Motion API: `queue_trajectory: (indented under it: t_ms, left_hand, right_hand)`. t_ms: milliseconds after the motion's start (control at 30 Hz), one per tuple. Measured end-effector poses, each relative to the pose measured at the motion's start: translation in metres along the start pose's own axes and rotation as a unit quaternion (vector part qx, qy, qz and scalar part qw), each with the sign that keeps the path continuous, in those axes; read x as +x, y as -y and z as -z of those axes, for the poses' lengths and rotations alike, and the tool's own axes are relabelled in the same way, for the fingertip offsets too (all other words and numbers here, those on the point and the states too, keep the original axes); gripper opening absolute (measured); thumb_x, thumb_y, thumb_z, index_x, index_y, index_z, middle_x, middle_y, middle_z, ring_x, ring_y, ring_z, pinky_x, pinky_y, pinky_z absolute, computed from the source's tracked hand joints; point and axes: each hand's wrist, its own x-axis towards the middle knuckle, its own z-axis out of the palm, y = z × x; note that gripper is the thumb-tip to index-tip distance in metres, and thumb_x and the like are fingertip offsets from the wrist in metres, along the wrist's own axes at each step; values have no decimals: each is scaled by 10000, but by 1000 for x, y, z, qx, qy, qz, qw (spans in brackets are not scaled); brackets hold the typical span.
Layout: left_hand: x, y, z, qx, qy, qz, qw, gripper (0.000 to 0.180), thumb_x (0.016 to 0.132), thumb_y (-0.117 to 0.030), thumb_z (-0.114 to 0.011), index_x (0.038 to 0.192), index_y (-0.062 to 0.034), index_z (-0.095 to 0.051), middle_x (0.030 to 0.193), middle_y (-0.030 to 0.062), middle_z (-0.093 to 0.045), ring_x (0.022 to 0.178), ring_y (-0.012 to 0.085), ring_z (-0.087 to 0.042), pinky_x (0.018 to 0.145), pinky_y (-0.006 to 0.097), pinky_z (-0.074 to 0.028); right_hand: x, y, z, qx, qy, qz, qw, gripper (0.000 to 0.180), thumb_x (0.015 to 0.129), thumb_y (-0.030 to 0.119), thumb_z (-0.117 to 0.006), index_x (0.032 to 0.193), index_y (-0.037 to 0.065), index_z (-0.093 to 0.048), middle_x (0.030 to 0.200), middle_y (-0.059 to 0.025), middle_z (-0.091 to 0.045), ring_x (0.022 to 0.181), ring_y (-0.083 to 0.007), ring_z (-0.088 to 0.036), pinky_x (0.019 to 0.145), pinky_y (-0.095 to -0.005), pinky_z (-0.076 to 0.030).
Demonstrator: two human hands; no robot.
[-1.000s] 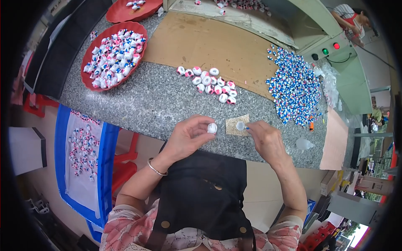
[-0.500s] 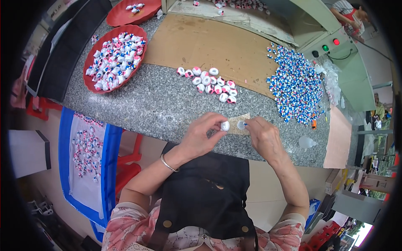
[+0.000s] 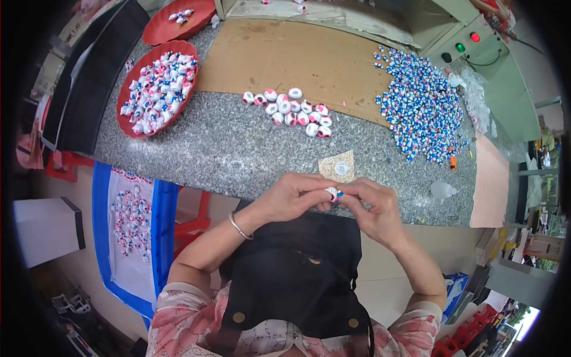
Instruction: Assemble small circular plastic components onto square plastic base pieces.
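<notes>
My left hand point(image 3: 290, 197) pinches a small white plastic piece point(image 3: 331, 193) with pink on it just over the counter's front edge. My right hand point(image 3: 376, 209) meets it from the right, thumb and fingers closed on a small blue piece point(image 3: 339, 194) that touches the white one. Fingertips hide part of both. Beyond the hands lies a speckled tan square point(image 3: 327, 168), with a small round translucent dish point(image 3: 341, 168) on it. Farther back sit several loose white-and-pink hollow pieces point(image 3: 295, 119). A big pile of small blue, white and pink pieces point(image 3: 419, 107) spreads to the right.
A red scalloped bowl point(image 3: 121, 119) of joined pieces stands left, with another red bowl point(image 3: 156, 34) behind it. Brown cardboard point(image 3: 285, 56) covers the back of the granite counter point(image 3: 226, 149). A translucent squeeze bottle point(image 3: 442, 190) lies right. A blue crate point(image 3: 163, 232) stands lower left.
My hands have come together, nearer to me. My right hand has left the round dish and brought the small blue piece against the white piece in my left hand.
</notes>
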Motion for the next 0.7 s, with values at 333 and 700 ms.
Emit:
queue_trajectory:
  t_ms: [333, 700]
  left_hand:
    - [-15, 4, -2, -174, 51, 149, 972, 298, 1012, -155, -538, 1218, 35, -638, 909, 92, -700, 803, 133, -680, 724, 266, -565]
    - [-51, -73, 137, 498, -354, -122, 782, 235, 852, 5, -649, 1087, -5, -659, 1011, 146, -665, 919, 257, -646, 797, 332, -504]
  right_hand:
    - [-8, 2, -3, 19, 61, -64, 996, 145, 857, 16, -696, 1001, 12, -714, 879, -90, -692, 780, -163, -674, 697, -290, -546]
    - [71, -115, 67, -291, -166, 78, 939, 169, 843, -9, -628, 997, 6, -696, 1012, -167, -678, 950, -354, -636, 836, -401, -518]
